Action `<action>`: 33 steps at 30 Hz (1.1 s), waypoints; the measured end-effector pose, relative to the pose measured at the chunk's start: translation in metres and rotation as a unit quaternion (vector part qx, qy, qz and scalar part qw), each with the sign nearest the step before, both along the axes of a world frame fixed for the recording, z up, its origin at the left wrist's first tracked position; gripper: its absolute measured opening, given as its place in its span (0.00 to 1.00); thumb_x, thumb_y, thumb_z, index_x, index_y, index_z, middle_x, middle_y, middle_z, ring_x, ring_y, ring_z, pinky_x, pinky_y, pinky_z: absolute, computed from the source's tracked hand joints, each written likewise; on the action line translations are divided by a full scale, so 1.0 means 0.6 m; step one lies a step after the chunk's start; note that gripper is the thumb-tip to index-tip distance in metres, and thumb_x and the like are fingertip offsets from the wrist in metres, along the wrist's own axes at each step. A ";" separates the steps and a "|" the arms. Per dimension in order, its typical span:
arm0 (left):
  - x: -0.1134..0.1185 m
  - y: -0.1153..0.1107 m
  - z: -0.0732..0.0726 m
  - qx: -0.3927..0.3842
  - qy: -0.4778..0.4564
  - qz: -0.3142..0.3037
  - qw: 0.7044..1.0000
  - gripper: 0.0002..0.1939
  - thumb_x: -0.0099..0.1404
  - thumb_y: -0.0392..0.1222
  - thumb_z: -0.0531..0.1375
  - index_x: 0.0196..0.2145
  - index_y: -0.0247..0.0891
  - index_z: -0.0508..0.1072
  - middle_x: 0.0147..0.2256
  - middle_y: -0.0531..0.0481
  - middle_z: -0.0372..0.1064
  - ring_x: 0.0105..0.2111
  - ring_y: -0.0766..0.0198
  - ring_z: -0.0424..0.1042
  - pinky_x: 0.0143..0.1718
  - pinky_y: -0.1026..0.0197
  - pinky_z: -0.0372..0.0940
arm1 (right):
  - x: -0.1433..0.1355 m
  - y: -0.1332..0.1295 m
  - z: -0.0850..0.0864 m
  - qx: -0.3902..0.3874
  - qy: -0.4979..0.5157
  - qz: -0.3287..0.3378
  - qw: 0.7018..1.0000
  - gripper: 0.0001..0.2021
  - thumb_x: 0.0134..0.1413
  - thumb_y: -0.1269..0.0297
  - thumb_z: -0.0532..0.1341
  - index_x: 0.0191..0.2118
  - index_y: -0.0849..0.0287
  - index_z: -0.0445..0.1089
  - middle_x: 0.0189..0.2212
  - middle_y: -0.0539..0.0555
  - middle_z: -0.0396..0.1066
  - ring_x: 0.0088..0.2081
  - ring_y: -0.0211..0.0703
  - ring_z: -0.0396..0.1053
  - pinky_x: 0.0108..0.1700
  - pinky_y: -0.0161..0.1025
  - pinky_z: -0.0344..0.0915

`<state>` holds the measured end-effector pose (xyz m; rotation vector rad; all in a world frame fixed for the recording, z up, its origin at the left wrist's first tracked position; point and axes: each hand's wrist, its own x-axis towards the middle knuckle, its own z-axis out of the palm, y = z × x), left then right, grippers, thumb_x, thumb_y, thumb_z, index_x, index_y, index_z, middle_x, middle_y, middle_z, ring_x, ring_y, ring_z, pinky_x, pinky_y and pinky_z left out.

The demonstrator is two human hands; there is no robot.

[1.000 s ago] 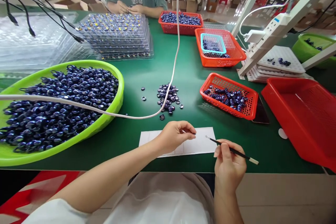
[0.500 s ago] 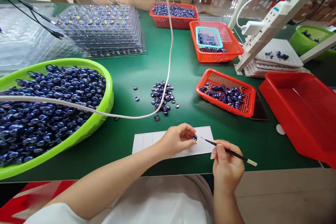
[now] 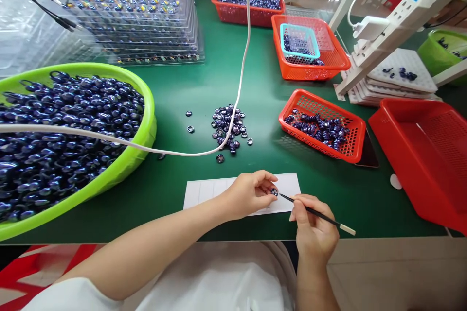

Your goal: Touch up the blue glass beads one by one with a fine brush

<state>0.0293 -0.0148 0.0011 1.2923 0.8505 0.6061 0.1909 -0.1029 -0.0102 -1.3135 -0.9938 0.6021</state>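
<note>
Between thumb and fingers, my left hand pinches a small dark shiny ring-like piece above a white paper sheet. My right hand is closed around a thin black-handled brush with a pale rear end. The brush's fine tip is at the piece, apparently touching it. Beyond the paper lies a loose pile of similar dark blue glossy pieces, with a few lying apart from it. A perforated red-orange basket to the right holds more of them.
A big green basin heaped with dark pieces stands at left. A white cable crosses the table. Stacked clear trays, a red bin and a metal post with a power strip stand around. A person's hands show across the table.
The brush tip has moved left to the piece in my left hand. The whole view has shifted slightly, with the far things now higher and farther right in it.
</note>
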 end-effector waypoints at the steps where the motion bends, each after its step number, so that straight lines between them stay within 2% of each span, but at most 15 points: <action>1: 0.000 0.000 -0.001 -0.001 0.000 0.000 1.000 0.18 0.57 0.36 0.66 0.46 0.33 0.70 0.39 0.43 0.76 0.37 0.60 0.75 0.42 0.57 0.71 | 0.000 0.000 0.000 0.000 -0.003 -0.003 1.000 0.02 0.60 0.70 0.66 0.39 0.57 0.73 0.38 0.53 0.75 0.22 0.32 0.67 0.24 0.33 0.67; 22: 0.000 -0.001 0.001 0.003 0.008 -0.002 1.000 0.19 0.57 0.36 0.65 0.46 0.34 0.70 0.38 0.45 0.76 0.36 0.62 0.75 0.41 0.60 0.71 | -0.001 0.000 0.002 -0.012 -0.030 0.004 0.999 0.03 0.60 0.70 0.65 0.39 0.58 0.72 0.38 0.54 0.75 0.22 0.34 0.68 0.24 0.35 0.68; 27: 0.000 -0.003 -0.002 0.010 0.012 0.000 1.000 0.19 0.58 0.36 0.66 0.47 0.34 0.70 0.38 0.45 0.76 0.35 0.62 0.75 0.40 0.60 0.71 | -0.001 -0.003 -0.005 -0.003 -0.045 0.010 0.999 0.03 0.61 0.71 0.64 0.40 0.57 0.72 0.39 0.55 0.75 0.23 0.34 0.68 0.24 0.35 0.68; 33: 0.002 -0.004 -0.002 0.029 0.034 0.016 0.999 0.18 0.58 0.36 0.65 0.46 0.34 0.71 0.37 0.45 0.76 0.34 0.62 0.76 0.39 0.61 0.71 | 0.013 -0.011 -0.011 0.020 -0.140 0.077 0.987 0.12 0.60 0.77 0.63 0.45 0.55 0.72 0.42 0.55 0.74 0.35 0.43 0.74 0.32 0.40 0.72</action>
